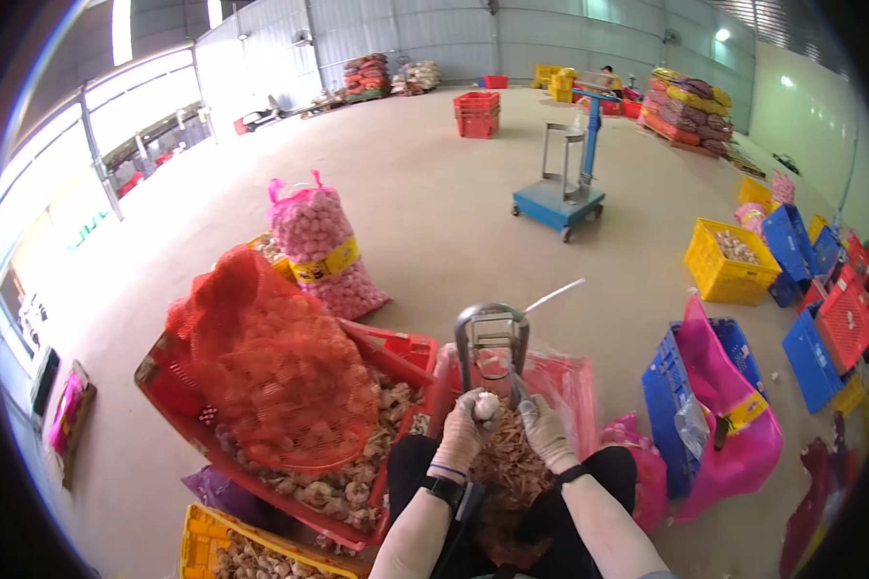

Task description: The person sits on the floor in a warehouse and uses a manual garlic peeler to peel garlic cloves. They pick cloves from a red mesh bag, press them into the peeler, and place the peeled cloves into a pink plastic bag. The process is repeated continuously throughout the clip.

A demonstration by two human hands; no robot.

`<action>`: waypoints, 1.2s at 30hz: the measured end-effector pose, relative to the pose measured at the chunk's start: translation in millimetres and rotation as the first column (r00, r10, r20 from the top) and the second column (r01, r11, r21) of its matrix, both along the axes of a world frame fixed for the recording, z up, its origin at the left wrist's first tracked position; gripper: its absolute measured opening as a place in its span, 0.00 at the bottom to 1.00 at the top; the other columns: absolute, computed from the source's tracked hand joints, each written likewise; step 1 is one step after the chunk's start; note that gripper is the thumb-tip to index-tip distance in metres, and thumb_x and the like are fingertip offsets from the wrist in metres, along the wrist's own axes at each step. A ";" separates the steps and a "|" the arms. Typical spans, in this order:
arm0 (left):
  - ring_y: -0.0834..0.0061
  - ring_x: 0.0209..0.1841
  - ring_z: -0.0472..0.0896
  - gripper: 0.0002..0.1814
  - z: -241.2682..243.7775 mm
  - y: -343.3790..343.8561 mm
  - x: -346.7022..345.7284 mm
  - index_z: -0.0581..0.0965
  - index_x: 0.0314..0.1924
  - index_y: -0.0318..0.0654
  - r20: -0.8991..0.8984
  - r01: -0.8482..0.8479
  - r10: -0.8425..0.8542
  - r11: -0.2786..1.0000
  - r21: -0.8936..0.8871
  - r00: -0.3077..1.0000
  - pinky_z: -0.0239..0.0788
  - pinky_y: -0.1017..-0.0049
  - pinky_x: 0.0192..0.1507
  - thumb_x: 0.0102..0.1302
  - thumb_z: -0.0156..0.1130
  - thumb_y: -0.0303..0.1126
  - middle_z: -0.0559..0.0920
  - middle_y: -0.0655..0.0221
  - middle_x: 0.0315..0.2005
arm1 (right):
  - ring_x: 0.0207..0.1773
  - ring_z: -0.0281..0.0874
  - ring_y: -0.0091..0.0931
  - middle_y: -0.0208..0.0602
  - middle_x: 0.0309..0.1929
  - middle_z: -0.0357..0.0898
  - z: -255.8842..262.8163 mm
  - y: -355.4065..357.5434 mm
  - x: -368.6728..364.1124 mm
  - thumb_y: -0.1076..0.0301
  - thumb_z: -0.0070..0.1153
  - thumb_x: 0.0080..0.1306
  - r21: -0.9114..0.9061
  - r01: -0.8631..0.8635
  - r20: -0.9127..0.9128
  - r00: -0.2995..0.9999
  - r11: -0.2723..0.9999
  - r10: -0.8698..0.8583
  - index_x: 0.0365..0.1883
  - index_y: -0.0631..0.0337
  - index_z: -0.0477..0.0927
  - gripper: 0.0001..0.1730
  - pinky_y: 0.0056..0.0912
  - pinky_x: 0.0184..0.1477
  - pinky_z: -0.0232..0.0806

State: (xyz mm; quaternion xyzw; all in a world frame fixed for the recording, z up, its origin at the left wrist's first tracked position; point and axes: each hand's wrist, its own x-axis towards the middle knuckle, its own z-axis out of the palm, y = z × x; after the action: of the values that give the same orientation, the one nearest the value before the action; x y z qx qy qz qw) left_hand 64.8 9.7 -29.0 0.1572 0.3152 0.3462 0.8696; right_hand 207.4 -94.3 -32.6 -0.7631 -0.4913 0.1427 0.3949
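Note:
My left hand (467, 427), in a light knitted glove, grips a whitish garlic bulb (487, 406). To its right my right hand (548, 432), also gloved, has its fingers curled beside a grey metal part; whether it holds that part cannot be made out. Just beyond both hands rises an arched metal frame (465, 340) with a wire-like fitting inside. Dry garlic skins and stem scraps (510, 459) lie below my hands, between my knees. A red crate (576, 391) lined with clear plastic stands around the frame.
At left, a red crate (188, 427) holds garlic and a red mesh sack (282, 383). A yellow crate (203, 539) of garlic sits nearer. Beyond stands a full pink mesh sack (311, 224). A blue crate (662, 405) with pink netting is at right. Farther off are a blue platform scale (559, 203) and a person (611, 81).

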 end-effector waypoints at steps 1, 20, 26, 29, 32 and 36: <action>0.67 0.28 0.80 0.12 -1.9 -8.7 -8.8 0.74 0.47 0.39 -0.010 -0.070 0.070 0.997 -0.017 0.998 0.72 0.74 0.21 0.72 0.48 0.37 0.81 0.61 0.32 | 0.46 0.77 0.51 0.53 0.40 0.79 6.8 -5.6 -6.4 0.45 0.44 0.74 0.061 0.026 0.120 0.992 0.998 -0.033 0.46 0.60 0.73 0.25 0.51 0.43 0.68; 0.60 0.40 0.84 0.19 61.7 -9.3 -218.1 0.80 0.44 0.36 -0.958 0.687 0.285 0.696 0.211 0.006 0.73 0.65 0.42 0.63 0.61 0.44 0.85 0.59 0.35 | 0.32 0.78 0.29 0.33 0.36 0.79 46.7 -159.9 -5.4 0.45 0.52 0.70 0.107 0.330 -0.964 -0.197 0.938 0.179 0.46 0.56 0.78 0.23 0.32 0.25 0.73; 0.57 0.37 0.83 0.20 -37.1 -17.2 -266.3 0.81 0.49 0.45 -0.931 0.891 0.329 0.453 0.007 -0.160 0.73 0.60 0.39 0.65 0.54 0.47 0.84 0.58 0.36 | 0.36 0.78 0.26 0.34 0.43 0.78 1.4 -247.2 95.3 0.56 0.50 0.73 0.119 0.768 -0.993 0.082 0.629 0.087 0.52 0.56 0.76 0.16 0.29 0.37 0.74; 0.67 0.20 0.77 0.16 -97.8 -20.7 -307.6 0.83 0.42 0.43 -0.955 0.710 0.236 0.641 0.292 0.181 0.67 0.67 0.22 0.72 0.51 0.42 0.80 0.66 0.21 | 0.28 0.72 0.24 0.28 0.28 0.73 -72.8 -293.4 121.8 0.60 0.51 0.69 0.258 0.633 -0.860 0.495 0.730 -0.126 0.33 0.52 0.73 0.08 0.28 0.34 0.67; 0.74 0.22 0.77 0.12 -106.7 -23.6 -310.1 0.82 0.39 0.42 -0.806 0.679 0.566 0.523 0.515 0.175 0.70 0.72 0.27 0.70 0.54 0.40 0.79 0.70 0.22 | 0.26 0.69 0.24 0.27 0.23 0.70 -123.0 -327.1 141.4 0.46 0.53 0.67 -0.107 0.810 -0.994 -0.078 0.577 -0.076 0.31 0.50 0.70 0.18 0.31 0.35 0.67; 0.81 0.28 0.73 0.08 2.1 -31.8 -263.4 0.78 0.42 0.40 -0.717 -0.074 0.386 0.902 0.426 0.581 0.67 0.76 0.33 0.70 0.54 0.35 0.77 0.72 0.30 | 0.55 0.69 0.35 0.38 0.61 0.67 -109.5 -320.2 131.1 0.42 0.56 0.65 -0.375 0.822 -0.923 -0.289 0.427 -0.255 0.60 0.51 0.71 0.32 0.48 0.48 0.66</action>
State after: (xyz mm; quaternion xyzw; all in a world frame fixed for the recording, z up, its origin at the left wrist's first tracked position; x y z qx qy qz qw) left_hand -198.6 -22.1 -27.0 0.4020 0.6149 0.4035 0.5454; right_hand 338.5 -414.5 -142.1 -0.4824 0.3199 0.2647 0.7713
